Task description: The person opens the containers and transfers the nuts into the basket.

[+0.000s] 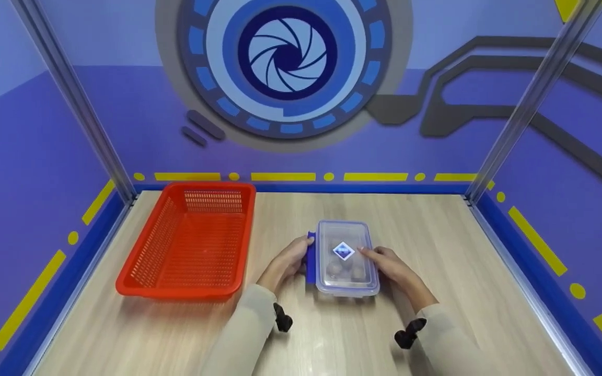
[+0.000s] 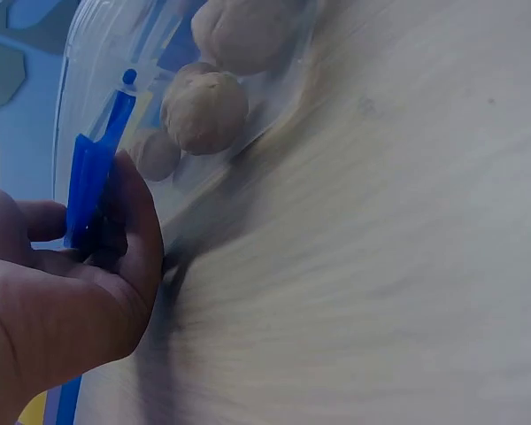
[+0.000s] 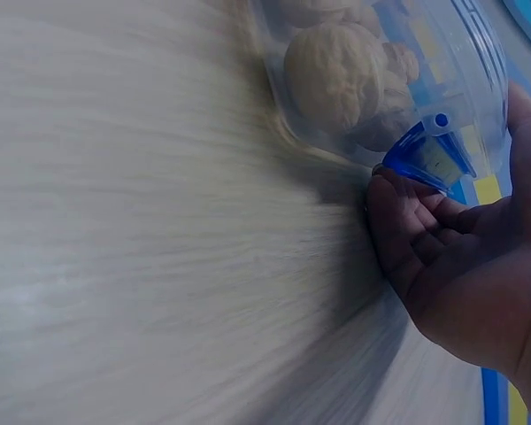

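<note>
A clear plastic food container (image 1: 345, 279) with a transparent lid and blue side latches sits on the table between the hands. Several walnuts (image 2: 205, 111) show through its wall in both wrist views. On the left side, a blue latch (image 2: 90, 181) sticks out from the wall, and my left hand (image 1: 289, 258) pinches it between thumb and fingers. My right hand (image 1: 394, 265) holds the container's right side. Its thumb lies on the lid's edge, near a diamond-shaped label (image 1: 344, 251), and its fingertips curl under the other blue latch (image 3: 425, 158).
A red slotted basket (image 1: 247, 237) stands left of the container, close to my left forearm. Blue panels (image 1: 437, 156) wall in the wood-grain table (image 1: 416, 214) at the back and both sides. Metal posts (image 1: 510, 115) rise at the back corners.
</note>
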Demonstrator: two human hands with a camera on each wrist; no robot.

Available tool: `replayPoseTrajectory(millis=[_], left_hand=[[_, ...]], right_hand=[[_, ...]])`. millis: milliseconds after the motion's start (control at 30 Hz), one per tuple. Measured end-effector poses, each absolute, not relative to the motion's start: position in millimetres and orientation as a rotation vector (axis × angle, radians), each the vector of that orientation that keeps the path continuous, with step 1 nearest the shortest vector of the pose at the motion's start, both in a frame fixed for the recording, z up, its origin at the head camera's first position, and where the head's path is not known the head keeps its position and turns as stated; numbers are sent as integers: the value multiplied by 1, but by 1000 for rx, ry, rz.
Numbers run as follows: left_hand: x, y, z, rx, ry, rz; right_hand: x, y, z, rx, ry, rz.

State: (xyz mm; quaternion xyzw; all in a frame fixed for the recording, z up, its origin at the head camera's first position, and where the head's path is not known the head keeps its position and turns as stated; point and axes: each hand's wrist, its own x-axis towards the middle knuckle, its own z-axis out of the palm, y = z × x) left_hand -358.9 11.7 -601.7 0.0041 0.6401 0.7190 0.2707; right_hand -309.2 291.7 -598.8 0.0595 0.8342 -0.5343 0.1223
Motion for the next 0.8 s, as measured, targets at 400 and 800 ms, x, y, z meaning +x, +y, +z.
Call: replayPoseTrajectory(millis=[400,800], left_hand=[[-346,13,-590,55,2096,1758],[-329,15,-564,243,2862,1515]], right_hand=[[-310,291,-597,153,2524,-1549],[-302,291,-574,227,2501,-1564]])
